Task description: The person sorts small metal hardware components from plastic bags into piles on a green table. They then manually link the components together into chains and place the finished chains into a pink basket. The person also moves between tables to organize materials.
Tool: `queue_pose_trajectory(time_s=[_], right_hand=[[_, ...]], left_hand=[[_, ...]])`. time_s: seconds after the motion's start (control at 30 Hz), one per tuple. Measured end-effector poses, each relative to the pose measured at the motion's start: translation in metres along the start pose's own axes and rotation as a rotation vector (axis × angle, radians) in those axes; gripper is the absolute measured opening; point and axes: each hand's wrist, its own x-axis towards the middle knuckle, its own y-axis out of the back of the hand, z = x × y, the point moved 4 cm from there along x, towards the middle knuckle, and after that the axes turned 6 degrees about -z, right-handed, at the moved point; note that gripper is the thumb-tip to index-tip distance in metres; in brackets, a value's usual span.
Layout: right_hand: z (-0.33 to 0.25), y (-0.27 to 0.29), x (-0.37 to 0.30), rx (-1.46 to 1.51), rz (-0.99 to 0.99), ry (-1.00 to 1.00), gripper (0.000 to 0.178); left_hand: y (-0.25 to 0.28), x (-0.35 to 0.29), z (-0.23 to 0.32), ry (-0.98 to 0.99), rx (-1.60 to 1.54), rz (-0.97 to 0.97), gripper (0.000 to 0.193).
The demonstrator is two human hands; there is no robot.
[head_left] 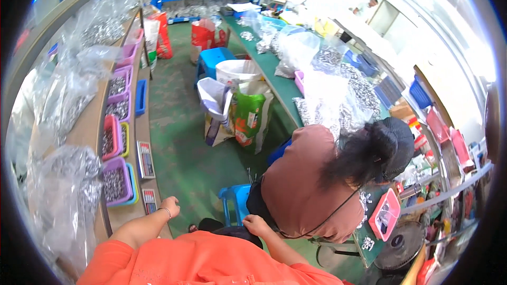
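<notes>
Left hand (170, 207): near wooden shelf (141, 133); fingers' closure unclear
Right hand (256, 225): near blue plastic stool (241, 196); fingers' closure unclear

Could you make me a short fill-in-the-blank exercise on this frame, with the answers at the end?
1. The bracelet sits at the ____ of the left hand.
2. The stool near the right hand is coloured ____.
3. The cap on the co-worker is coloured ____.
4. The basket nearest the fan is coloured ____.

Missing words: wrist; blue; black; pink.
</notes>
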Motion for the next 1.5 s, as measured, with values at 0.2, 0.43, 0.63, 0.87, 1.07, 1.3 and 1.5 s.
queue_pose_trajectory(time_s=[0.2,0.43,0.63,0.87,1.07,1.3,1.5], right_hand=[[-0.056,0.031,0.047,0.063,0.053,-0.111,0.032],[-0.104,0.082,0.207,-0.126,-0.037,0.015,0.034],[-0.219,0.142,0.286,-0.126,-0.341,0.319,0.027],[-0.262,0.175,0.378,-0.189,-0.297,0.195,0.024],[-0.309,0.211,0.468,-0.091,-0.243,0.062,0.025],[-0.388,0.251,0.564,-0.177,-0.199,0.082,0.028],[-0.415,0.315,0.647,-0.024,-0.047,0.088,0.028]], left_hand=[[0.041,0.064,0.050,-0.126,-0.061,-0.205,0.034],[0.119,0.229,0.025,-0.082,-0.021,-0.144,0.032],[0.227,0.285,0.009,0.061,-0.719,0.037,0.029],[0.225,0.352,-0.145,0.546,-0.592,-0.216,0.026],[0.276,0.441,-0.159,0.481,-0.307,-0.434,0.021],[0.421,0.655,-0.002,0.131,-0.882,-0.163,0.019],[0.533,0.699,0.126,-0.184,-0.953,-0.007,0.030]])
